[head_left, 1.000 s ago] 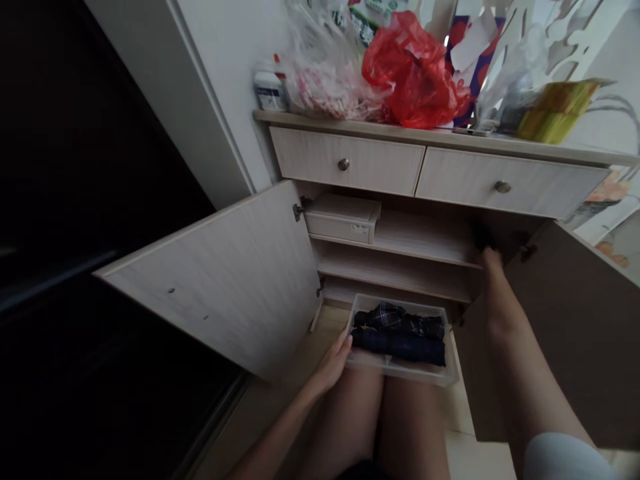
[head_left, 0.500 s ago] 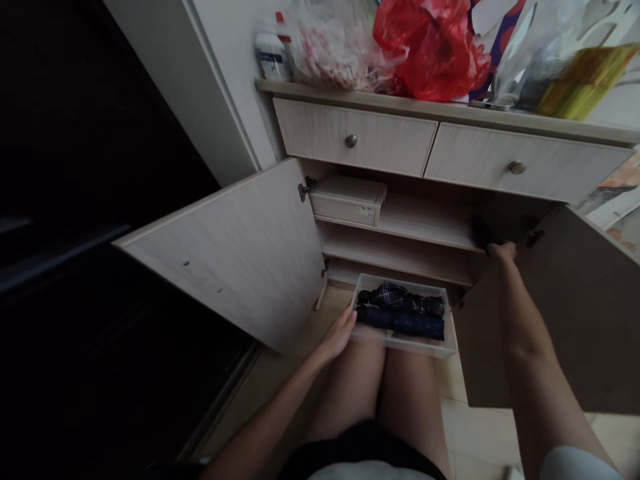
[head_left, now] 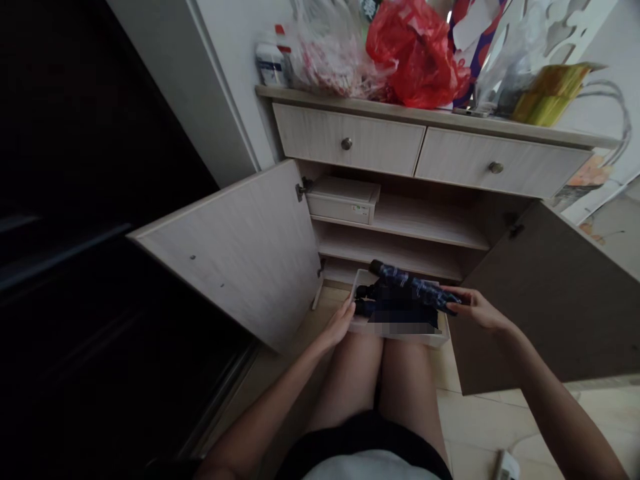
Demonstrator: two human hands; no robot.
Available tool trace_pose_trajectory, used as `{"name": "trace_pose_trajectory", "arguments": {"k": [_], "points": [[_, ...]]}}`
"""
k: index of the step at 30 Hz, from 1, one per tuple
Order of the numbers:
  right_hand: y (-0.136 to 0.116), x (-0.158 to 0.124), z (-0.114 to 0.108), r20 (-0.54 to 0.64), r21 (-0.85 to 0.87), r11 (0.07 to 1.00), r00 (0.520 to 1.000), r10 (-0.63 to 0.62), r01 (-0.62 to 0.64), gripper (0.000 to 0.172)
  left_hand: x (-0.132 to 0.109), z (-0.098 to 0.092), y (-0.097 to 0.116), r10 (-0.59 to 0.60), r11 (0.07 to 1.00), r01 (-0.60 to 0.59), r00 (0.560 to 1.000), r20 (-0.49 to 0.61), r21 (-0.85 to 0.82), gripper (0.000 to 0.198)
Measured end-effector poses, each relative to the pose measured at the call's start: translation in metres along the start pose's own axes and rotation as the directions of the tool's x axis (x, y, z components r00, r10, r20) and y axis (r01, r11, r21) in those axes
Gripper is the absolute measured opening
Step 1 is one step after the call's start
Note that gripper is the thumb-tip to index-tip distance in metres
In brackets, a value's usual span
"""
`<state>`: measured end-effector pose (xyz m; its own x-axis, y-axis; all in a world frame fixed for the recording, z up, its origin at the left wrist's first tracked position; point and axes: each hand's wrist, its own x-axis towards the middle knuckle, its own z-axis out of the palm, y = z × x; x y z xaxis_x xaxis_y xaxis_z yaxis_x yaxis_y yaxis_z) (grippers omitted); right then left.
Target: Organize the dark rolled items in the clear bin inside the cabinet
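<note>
Folded umbrella (head_left: 413, 285), navy with a faint check, now sits over the plastic tray (head_left: 415, 338), having come across from the dark right side of the cabinet. My right hand (head_left: 475, 309) has it pinched at one end, its slim, tight-wrapped body angled across the tray; I cannot tell whether it touches the pile beneath. My left hand (head_left: 337, 325) grips the tray's near left edge, so the hands stand apart on either side. Inside the pale tray lies dark folded cloth (head_left: 367, 307), mostly blurred. Behind, the lower wooden shelf (head_left: 390, 257) runs smooth and bare-grained beneath a white lidded box (head_left: 343, 200).
</note>
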<state>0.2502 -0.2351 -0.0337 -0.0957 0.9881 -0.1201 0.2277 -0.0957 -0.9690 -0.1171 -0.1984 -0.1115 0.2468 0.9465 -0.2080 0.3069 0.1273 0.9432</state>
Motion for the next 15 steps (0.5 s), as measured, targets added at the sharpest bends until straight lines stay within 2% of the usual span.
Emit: {"name": "trace_pose_trajectory", "arguments": {"k": [3, 5, 8, 15], "points": [[-0.006, -0.007, 0.012, 0.203, -0.043, 0.999, 0.978, 0.04, -0.032, 0.063, 0.0, 0.001, -0.001, 0.095, 0.995, -0.095, 0.995, -0.019, 0.01, 0.072], [-0.008, -0.006, 0.017, 0.277, -0.065, 0.997, 0.959, 0.062, -0.046, 0.063, -0.001, 0.001, -0.002, 0.162, 0.987, -0.162, 0.987, -0.02, 0.009, 0.068], [-0.009, -0.004, 0.017, 0.313, -0.086, 0.995, 0.947, 0.067, -0.042, 0.06, -0.001, 0.002, -0.003, 0.18, 0.984, -0.18, 0.983, -0.021, -0.007, 0.069], [-0.001, -0.001, 0.018, 0.361, -0.237, 0.971, 0.93, 0.062, 0.028, 0.052, 0.002, 0.004, -0.014, 0.115, 0.993, -0.114, 0.992, -0.051, 0.029, 0.08]]}}
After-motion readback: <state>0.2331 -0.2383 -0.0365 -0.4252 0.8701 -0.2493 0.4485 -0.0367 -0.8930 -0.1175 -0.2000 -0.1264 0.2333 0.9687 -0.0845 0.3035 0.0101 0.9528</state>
